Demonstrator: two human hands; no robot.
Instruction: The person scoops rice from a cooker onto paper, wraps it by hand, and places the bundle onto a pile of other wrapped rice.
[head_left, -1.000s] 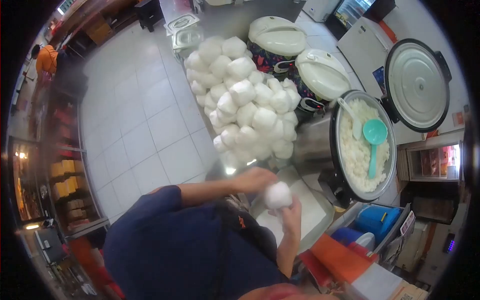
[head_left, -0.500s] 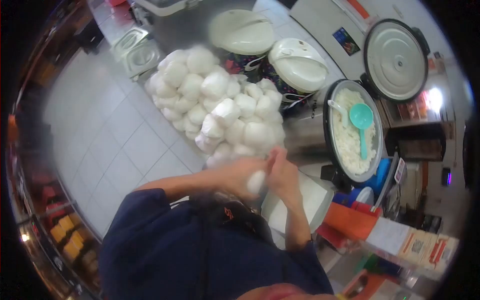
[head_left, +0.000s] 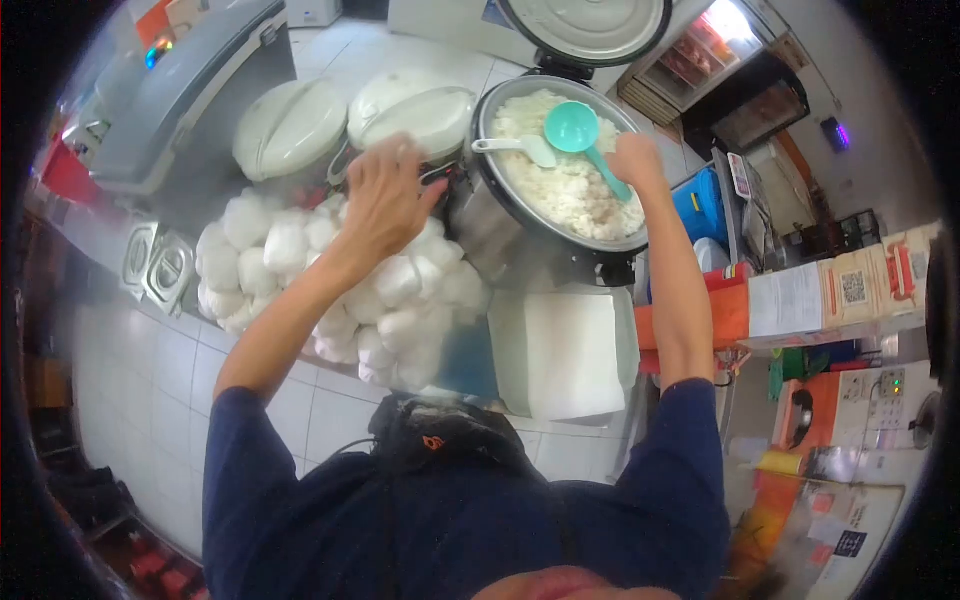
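Observation:
My left hand (head_left: pixel 385 200) is spread open above a heap of round white wrapped bundles (head_left: pixel 290 245), holding nothing. At the right edge of an uncovered rice cooker (head_left: pixel 484 115), my right hand (head_left: pixel 637 162) is curled at the handle of a turquoise ladle (head_left: pixel 572 127). Its fingertips are partly hidden. The ladle lies on the white cooked rice (head_left: pixel 550 195), beside a white rice paddle (head_left: pixel 535 150). Below the cooker, a stack of white wrapping paper (head_left: pixel 560 350) lies in front of my body.
Two lidded white containers (head_left: pixel 290 130) stand behind the bundles. A grey cooler box (head_left: pixel 190 100) is at the back left, with metal trays (head_left: pixel 155 265) near it. The cooker's raised lid (head_left: pixel 590 25) leans behind it. An orange-edged counter (head_left: pixel 700 312) runs along the right.
My hands were together around a white bundle; now they are apart. The left has moved over the heap, and the right has reached the ladle. The camera view has turned.

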